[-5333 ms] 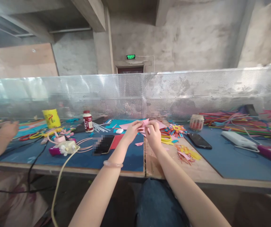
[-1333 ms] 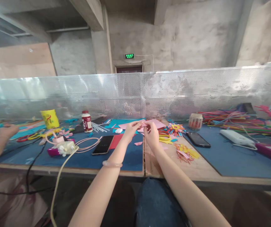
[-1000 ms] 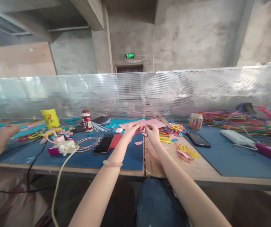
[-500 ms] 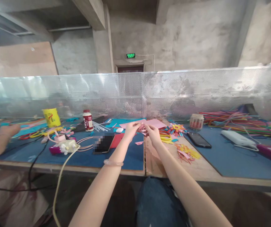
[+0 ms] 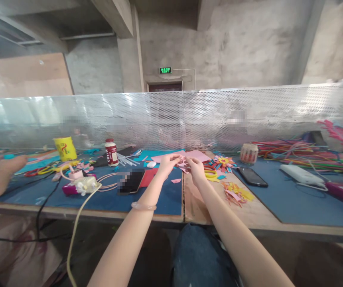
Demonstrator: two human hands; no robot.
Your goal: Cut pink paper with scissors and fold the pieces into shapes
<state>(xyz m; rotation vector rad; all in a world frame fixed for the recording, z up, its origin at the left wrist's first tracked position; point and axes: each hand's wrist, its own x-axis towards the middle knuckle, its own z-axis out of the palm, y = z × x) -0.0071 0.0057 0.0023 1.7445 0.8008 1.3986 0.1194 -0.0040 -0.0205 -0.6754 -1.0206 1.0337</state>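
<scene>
Over the middle of the table, my left hand [image 5: 168, 164] and my right hand [image 5: 196, 169] meet, fingertips pinched around a small pink paper-like piece [image 5: 184, 163]. Fingers cover much of the piece, so its exact shape is unclear. Just behind the hands lies a larger pink sheet [image 5: 200, 156]. To the right of my right hand are a yellow-handled tool [image 5: 210, 175], a multicoloured flower-like piece [image 5: 223, 162] and a heap of yellow and orange cut strips [image 5: 237, 193]. A small pink scrap [image 5: 176, 181] rests below the hands.
On the left stand a yellow can [image 5: 65, 149] and a brown-and-white bottle [image 5: 111, 153], near a power strip [image 5: 83, 185] with cables. A phone [image 5: 253, 177], a jar [image 5: 249, 154] and a bundle of coloured stems [image 5: 297, 153] are at right. Another person's hand [image 5: 11, 163] works far left.
The fingers of my right hand have shifted slightly around the pink piece, and more pink shows between the hands. A pink fringed item has moved further into view at the right edge.
</scene>
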